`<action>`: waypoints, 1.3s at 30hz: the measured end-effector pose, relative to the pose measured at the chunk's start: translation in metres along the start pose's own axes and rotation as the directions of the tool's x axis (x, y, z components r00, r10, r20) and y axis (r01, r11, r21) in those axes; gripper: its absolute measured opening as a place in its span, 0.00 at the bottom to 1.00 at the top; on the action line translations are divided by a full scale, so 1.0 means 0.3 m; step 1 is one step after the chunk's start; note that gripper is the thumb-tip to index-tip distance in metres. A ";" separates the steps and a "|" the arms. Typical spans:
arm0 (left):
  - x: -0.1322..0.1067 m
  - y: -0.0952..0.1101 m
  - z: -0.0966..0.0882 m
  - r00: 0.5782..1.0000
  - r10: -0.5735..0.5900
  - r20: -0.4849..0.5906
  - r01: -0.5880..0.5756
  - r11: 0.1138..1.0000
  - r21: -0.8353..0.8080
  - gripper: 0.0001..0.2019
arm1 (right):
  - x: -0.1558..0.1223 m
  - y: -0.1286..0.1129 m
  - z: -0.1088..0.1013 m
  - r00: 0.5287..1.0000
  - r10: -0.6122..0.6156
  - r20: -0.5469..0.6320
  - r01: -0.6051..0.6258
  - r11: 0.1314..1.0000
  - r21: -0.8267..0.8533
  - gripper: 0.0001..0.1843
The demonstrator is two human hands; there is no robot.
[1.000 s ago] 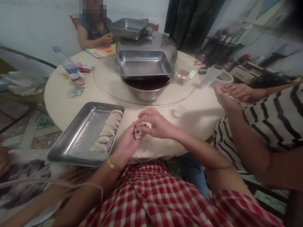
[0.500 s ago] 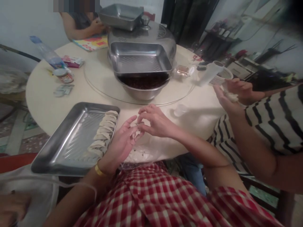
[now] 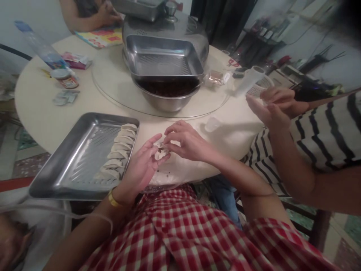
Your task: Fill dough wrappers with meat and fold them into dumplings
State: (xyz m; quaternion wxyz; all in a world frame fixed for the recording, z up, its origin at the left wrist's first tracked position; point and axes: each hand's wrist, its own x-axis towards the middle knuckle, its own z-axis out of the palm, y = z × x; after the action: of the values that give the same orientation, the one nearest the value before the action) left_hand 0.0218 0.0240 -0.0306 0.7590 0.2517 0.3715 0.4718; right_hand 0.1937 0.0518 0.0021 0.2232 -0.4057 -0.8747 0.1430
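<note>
A: Where's the piece?
B: Dough piece point(image 3: 161, 151) is near frame centre, raised above the surface point(image 3: 237, 131), between the two hands. Blurry; dark bits show on it, could be filling.
A: Why held there?
B: My read: left hand point(image 3: 141, 166) is palm up as a cradle, so right hand point(image 3: 188, 143) can get at the edge from the other side.
A: Tray?
B: Metal tray point(image 3: 84, 150), lower left of frame, just beside the left wrist. Dumplings point(image 3: 121, 146) line its right side, packed close; can't tell if all touch. Probably lined up there for short reach and to save room on the left.
A: Bowl?
B: Metal bowl point(image 3: 169, 104), dark contents, upper centre, on the glass turntable point(image 3: 109, 81). Likely there so anyone seated can reach it. Second tray point(image 3: 163, 64) sits above its back part; support hidden.
A: Hand state?
B: Left: half open, fingers loosely spread, thumb and fingers holding the piece. Right: narrow, fingers curled, thumb and index tips at the piece's edge. Pinching or only touching, cannot tell.
A: Anyone else close?
B: Co-worker's hands point(image 3: 278, 118), right of frame, held together, well apart from this pair. Can't make out what's in them.
</note>
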 end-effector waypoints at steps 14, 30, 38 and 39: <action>-0.015 -0.011 0.001 0.999 -0.031 0.003 0.031 0.998 0.054 0.17 | 0.048 -0.033 0.022 0.999 0.043 0.033 -0.043 0.999 -0.005 0.10; -0.030 -0.022 -0.035 0.999 0.036 0.029 -0.036 0.999 0.001 0.08 | 0.036 -0.041 0.026 0.998 0.012 0.066 -0.015 0.999 0.050 0.05; -0.032 -0.013 -0.028 0.996 0.037 0.085 -0.038 0.999 0.002 0.04 | 0.036 -0.049 0.055 0.999 -0.054 -0.005 0.053 0.993 -0.104 0.12; -0.034 -0.013 -0.027 0.996 0.036 0.085 -0.036 0.999 -0.008 0.04 | 0.038 -0.045 0.056 0.999 -0.028 -0.017 0.027 0.996 -0.085 0.11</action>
State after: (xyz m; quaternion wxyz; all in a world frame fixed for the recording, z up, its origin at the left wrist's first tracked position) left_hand 0.0144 0.0136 -0.0350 0.7664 0.2759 0.3327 0.4753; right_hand 0.1699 0.0511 -0.0035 0.2158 -0.4039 -0.8834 0.0991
